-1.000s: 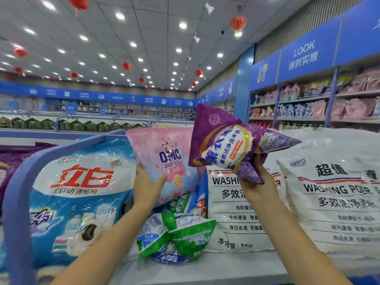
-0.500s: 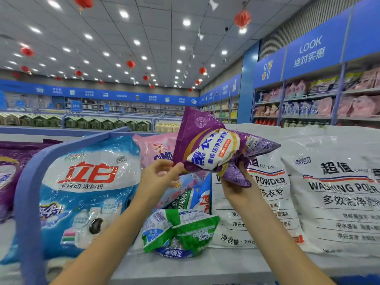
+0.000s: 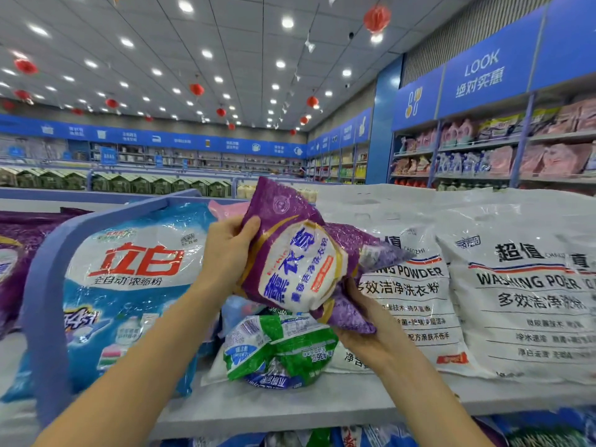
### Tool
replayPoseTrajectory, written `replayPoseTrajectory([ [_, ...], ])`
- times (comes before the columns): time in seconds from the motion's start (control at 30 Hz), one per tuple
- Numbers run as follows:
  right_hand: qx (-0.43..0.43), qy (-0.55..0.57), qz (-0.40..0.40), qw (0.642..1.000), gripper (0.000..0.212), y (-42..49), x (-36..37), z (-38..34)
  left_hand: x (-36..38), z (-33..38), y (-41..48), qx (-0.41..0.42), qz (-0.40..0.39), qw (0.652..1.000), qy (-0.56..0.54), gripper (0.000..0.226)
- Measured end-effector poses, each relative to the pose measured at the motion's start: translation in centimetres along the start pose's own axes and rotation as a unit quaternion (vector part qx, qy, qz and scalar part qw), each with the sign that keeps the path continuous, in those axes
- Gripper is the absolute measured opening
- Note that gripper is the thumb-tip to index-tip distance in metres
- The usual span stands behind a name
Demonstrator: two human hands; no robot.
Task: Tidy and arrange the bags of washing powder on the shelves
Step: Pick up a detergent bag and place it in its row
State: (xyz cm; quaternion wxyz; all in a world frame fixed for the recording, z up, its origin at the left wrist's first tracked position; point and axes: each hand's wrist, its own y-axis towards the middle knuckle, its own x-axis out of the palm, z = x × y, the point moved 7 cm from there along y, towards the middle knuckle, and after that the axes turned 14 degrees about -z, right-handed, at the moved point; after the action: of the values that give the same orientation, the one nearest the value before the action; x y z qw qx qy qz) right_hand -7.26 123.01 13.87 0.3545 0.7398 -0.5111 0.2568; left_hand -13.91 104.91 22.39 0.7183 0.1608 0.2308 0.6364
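Purple bag [image 3: 300,262] soft, slumping, likely slick; left hand [image 3: 225,253] gripped top edge, right hand [image 3: 364,337] cupped base.

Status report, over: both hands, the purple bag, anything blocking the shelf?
Left hand grips purple bag at upper edge. Right hand holds its bottom. Green bags lie on shelf beneath.

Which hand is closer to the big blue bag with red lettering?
Left. The left hand grips the purple bag just beside the blue bag; the right hand holds that purple bag's underside, farther right.
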Motion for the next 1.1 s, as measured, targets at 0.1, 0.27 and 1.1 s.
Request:
replayPoseTrajectory([
  [0.1, 0.028, -0.090, 0.003, 0.996, 0.029, -0.8, -0.9, 0.3, 0.1, 4.3, 0.9, 0.078, -0.038, 0.994, 0.065, 0.029],
  [0.27, -0.071, -0.078, -0.026, 0.994, 0.037, -2.4, -2.2, -3.6, 1.7, 11.5, 1.5, 0.168, -0.111, 0.954, 0.222, 0.034],
  [1.1, -0.205, -0.514, -0.080, 0.829, 0.021, -0.7, 6.2, -5.0, 5.0, 12.5, -3.3, 0.369, -0.149, 0.836, 0.378, 0.027],
])
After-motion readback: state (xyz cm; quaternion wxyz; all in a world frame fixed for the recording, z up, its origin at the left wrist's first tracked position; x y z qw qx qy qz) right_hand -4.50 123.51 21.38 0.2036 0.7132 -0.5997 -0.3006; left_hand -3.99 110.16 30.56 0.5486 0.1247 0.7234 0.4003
